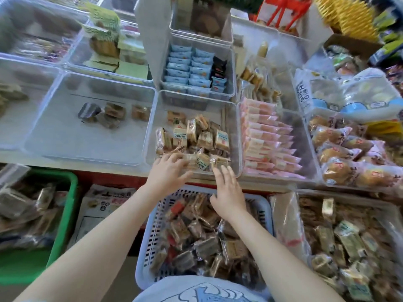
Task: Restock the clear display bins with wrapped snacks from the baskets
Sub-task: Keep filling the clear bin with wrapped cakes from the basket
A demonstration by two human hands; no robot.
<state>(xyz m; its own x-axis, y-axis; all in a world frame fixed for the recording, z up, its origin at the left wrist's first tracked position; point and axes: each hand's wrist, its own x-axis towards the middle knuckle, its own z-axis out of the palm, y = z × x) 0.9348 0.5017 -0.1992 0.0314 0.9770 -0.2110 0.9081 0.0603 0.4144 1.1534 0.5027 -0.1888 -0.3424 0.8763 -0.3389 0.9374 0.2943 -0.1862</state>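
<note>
Both forearms reach out over the white basket [152,247] of wrapped snacks below them. Left hand [168,171] lies with fingers spread on the snacks [196,138] at the near edge of the clear bin [236,136]. Right hand [226,190], fingers straight, touches a wrapped snack [219,161] just ahead of it.

The green basket [65,214] runs off the left edge, its contents a brown blur. Far bins [39,40] at top left are smeared by motion (nothing inside reads). The left hand [168,171] hides the snacks [202,159] beneath its fingertips. Print on the wrappers is too small to read.
</note>
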